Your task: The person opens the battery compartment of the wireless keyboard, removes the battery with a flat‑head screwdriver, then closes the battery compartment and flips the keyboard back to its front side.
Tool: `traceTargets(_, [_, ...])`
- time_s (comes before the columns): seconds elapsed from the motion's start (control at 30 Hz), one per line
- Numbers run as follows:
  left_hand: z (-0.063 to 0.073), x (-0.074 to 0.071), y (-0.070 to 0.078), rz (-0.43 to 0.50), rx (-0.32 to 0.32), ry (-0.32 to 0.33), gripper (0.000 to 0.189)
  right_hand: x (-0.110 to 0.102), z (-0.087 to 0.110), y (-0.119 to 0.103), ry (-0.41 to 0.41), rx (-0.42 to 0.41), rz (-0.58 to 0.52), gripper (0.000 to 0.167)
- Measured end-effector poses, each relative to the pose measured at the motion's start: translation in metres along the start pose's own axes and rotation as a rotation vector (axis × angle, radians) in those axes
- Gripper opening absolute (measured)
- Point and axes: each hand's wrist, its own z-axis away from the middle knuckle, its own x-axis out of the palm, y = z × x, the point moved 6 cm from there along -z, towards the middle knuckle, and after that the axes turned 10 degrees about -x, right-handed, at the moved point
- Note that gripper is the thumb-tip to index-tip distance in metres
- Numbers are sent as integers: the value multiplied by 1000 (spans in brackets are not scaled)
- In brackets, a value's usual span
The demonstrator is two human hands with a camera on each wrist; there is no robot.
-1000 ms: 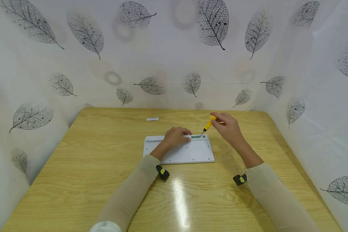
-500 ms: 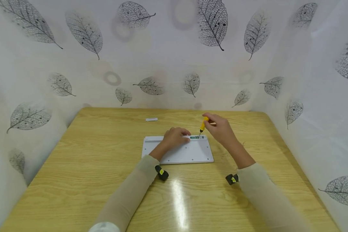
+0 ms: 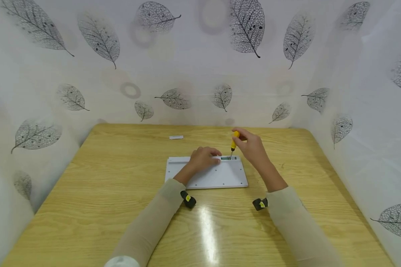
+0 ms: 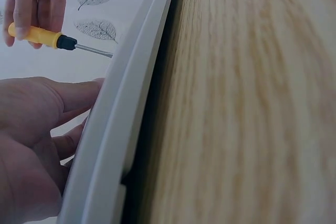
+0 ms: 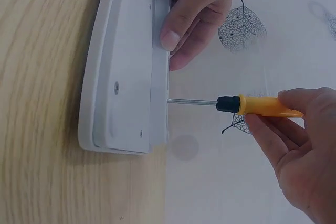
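Smooth rectangular white panel (image 3: 227, 177), dotted with screws (image 5: 116, 87), on wood-grain surface (image 3: 120, 174). Right hand (image 3: 253, 149) pinches screwdriver (image 3: 234, 142): yellow handle, black collar, slim shiny metal shaft, tip at far-edge slot (image 3: 225, 158). Left hand (image 3: 202, 158) grips that edge, fingers curled around it. Only head view shows green inside slot, plus small white strip (image 3: 176, 137) beyond; left wrist shows panel's stepped rim.
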Motion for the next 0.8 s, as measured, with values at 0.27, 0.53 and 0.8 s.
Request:
traceTargets(0.27, [-3,1,0,-22,7,18,25,-9,16,37,207,142,-328,34])
traceTargets(0.53, [0,-1,-1,2,0,10,25,-10,41,61,380,229,-520,31])
traceTargets(0.8, [-1,1,1,12,12,8,25,-6,57,88,487,438,-707,35])
